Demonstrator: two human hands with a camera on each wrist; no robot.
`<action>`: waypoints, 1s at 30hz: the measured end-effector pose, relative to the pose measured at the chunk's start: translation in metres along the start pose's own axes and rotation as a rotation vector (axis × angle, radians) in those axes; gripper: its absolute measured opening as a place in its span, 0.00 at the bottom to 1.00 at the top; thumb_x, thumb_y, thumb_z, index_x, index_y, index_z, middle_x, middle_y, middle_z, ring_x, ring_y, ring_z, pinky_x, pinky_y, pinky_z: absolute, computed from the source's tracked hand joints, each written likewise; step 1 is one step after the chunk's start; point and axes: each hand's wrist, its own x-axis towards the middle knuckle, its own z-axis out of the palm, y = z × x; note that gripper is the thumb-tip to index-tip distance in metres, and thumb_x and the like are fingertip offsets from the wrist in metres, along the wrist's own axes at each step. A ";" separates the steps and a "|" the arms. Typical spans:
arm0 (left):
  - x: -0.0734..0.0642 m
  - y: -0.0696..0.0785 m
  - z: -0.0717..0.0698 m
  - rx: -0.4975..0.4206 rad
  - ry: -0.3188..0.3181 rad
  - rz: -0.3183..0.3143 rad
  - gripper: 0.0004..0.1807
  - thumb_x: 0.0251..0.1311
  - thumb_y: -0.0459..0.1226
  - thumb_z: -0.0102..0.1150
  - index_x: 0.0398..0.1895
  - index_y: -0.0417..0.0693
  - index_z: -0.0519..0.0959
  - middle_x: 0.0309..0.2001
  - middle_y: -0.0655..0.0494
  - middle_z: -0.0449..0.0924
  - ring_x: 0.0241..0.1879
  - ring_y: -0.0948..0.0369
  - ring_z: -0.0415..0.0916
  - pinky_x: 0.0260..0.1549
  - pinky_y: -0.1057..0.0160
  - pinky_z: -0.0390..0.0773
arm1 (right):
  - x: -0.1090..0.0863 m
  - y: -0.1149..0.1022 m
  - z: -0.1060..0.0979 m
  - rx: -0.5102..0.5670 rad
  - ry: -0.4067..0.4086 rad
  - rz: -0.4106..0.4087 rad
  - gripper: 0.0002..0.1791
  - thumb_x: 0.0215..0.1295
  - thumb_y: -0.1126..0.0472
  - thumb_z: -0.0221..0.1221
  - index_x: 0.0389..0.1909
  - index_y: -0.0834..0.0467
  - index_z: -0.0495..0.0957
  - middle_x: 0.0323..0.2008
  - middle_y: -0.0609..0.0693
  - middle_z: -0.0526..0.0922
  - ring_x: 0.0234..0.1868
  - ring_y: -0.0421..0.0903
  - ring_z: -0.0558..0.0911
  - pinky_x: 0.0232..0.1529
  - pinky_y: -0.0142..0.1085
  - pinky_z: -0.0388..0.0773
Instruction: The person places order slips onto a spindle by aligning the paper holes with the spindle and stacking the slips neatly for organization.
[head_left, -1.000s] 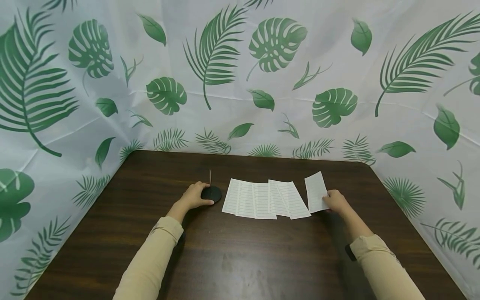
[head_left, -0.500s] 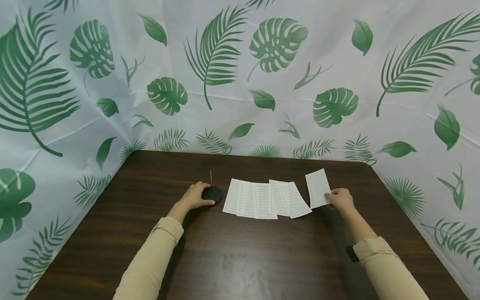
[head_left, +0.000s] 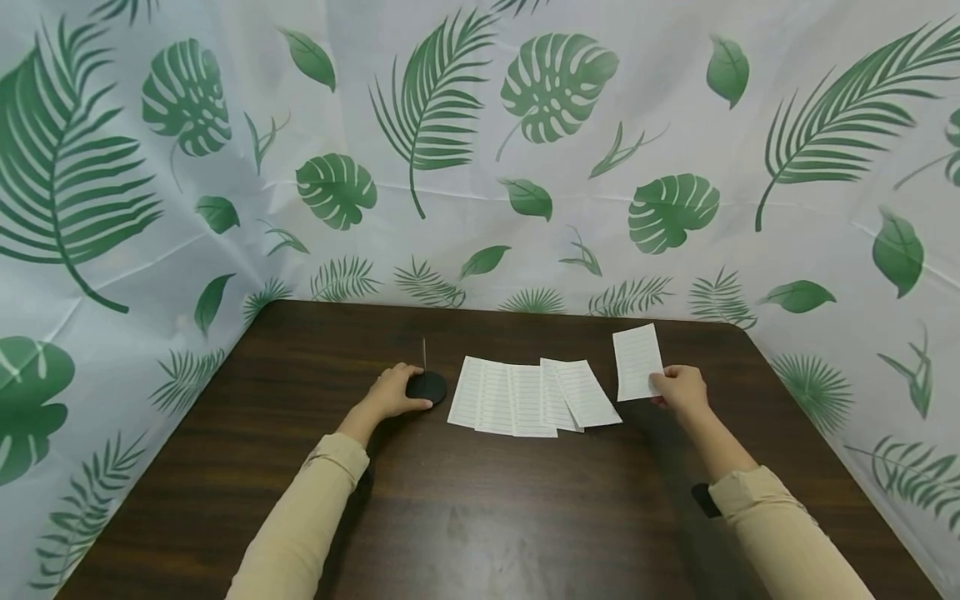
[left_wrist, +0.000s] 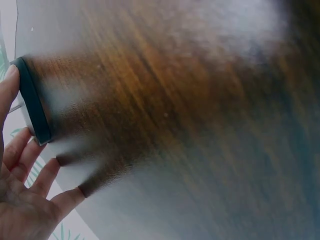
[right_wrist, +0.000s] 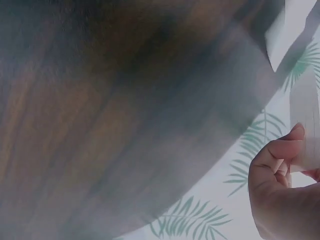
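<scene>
My left hand (head_left: 390, 393) grips a bill spike (head_left: 426, 388), a round black base with a thin upright pin, at the left of the paper row. In the left wrist view, the thumb and a finger of the left hand (left_wrist: 30, 200) hold opposite edges of the base (left_wrist: 35, 107). A white printed paper slip (head_left: 637, 362) is pinched by its lower right corner in my right hand (head_left: 684, 388), raised at the right of the row. The right wrist view shows that slip (right_wrist: 305, 125) between the thumb and fingers of the right hand (right_wrist: 280, 185).
Several overlapping lined paper slips (head_left: 532, 396) lie fanned across the dark wooden table (head_left: 487, 508), between the spike and the raised slip. A white curtain with green leaves (head_left: 465, 183) hangs along the table's back and sides.
My right hand has lifted its slip higher and tilted it more upright. The lower edge of the rightmost slip in the row has shifted slightly upward. The left hand stays on the bill spike.
</scene>
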 end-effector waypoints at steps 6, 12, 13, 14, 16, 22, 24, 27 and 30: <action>0.003 0.002 -0.004 -0.004 0.009 0.005 0.36 0.52 0.46 0.67 0.62 0.37 0.69 0.58 0.37 0.70 0.56 0.41 0.68 0.52 0.40 0.73 | 0.000 -0.018 -0.009 -0.035 0.032 -0.019 0.20 0.62 0.65 0.46 0.44 0.81 0.71 0.19 0.51 0.78 0.15 0.37 0.76 0.17 0.29 0.77; 0.005 0.004 -0.006 0.008 -0.008 0.015 0.36 0.52 0.45 0.68 0.62 0.36 0.69 0.58 0.37 0.70 0.56 0.41 0.68 0.54 0.41 0.72 | -0.003 -0.037 -0.009 -0.017 0.031 -0.059 0.19 0.62 0.66 0.47 0.44 0.81 0.71 0.20 0.50 0.77 0.15 0.34 0.74 0.17 0.27 0.76; 0.005 0.004 -0.006 0.007 -0.014 0.020 0.36 0.52 0.45 0.68 0.62 0.35 0.68 0.57 0.37 0.70 0.56 0.41 0.68 0.55 0.41 0.71 | -0.004 -0.040 -0.008 -0.015 0.029 -0.068 0.18 0.63 0.67 0.47 0.43 0.80 0.71 0.19 0.49 0.77 0.14 0.34 0.74 0.17 0.26 0.76; 0.005 0.005 -0.006 0.005 -0.019 0.024 0.36 0.52 0.44 0.68 0.61 0.35 0.68 0.57 0.36 0.70 0.56 0.41 0.67 0.55 0.42 0.71 | -0.005 -0.042 -0.006 -0.013 0.024 -0.076 0.18 0.63 0.67 0.48 0.43 0.80 0.71 0.20 0.50 0.77 0.14 0.33 0.73 0.17 0.26 0.75; 0.004 0.006 -0.006 -0.002 -0.029 0.028 0.36 0.52 0.44 0.68 0.61 0.33 0.68 0.57 0.35 0.70 0.56 0.40 0.67 0.57 0.42 0.69 | -0.007 -0.047 -0.002 -0.012 0.005 -0.093 0.17 0.64 0.67 0.48 0.43 0.80 0.71 0.20 0.51 0.77 0.15 0.34 0.73 0.16 0.25 0.74; 0.003 0.003 -0.005 0.004 -0.041 0.025 0.36 0.53 0.44 0.67 0.61 0.33 0.68 0.57 0.35 0.70 0.56 0.41 0.67 0.58 0.43 0.69 | -0.012 -0.060 0.012 0.006 -0.052 -0.121 0.16 0.64 0.67 0.48 0.43 0.79 0.71 0.20 0.50 0.77 0.16 0.36 0.74 0.17 0.26 0.74; 0.002 0.002 -0.005 0.005 -0.043 0.028 0.36 0.54 0.44 0.67 0.61 0.33 0.67 0.57 0.35 0.70 0.56 0.41 0.67 0.57 0.43 0.69 | -0.013 -0.063 0.017 0.017 -0.070 -0.130 0.16 0.65 0.67 0.48 0.43 0.79 0.72 0.19 0.47 0.76 0.16 0.36 0.74 0.18 0.27 0.75; 0.001 0.001 -0.006 -0.011 -0.054 0.029 0.38 0.55 0.45 0.65 0.64 0.32 0.65 0.59 0.34 0.68 0.58 0.40 0.66 0.58 0.43 0.69 | -0.016 -0.067 0.023 0.037 -0.099 -0.144 0.16 0.65 0.68 0.48 0.43 0.79 0.72 0.17 0.44 0.75 0.16 0.36 0.74 0.19 0.27 0.75; 0.002 0.001 -0.008 -0.029 -0.078 0.026 0.39 0.58 0.45 0.63 0.66 0.32 0.62 0.62 0.33 0.66 0.60 0.40 0.65 0.60 0.43 0.68 | -0.019 -0.070 0.028 0.062 -0.124 -0.151 0.16 0.65 0.68 0.48 0.44 0.79 0.71 0.16 0.42 0.75 0.16 0.36 0.74 0.19 0.27 0.75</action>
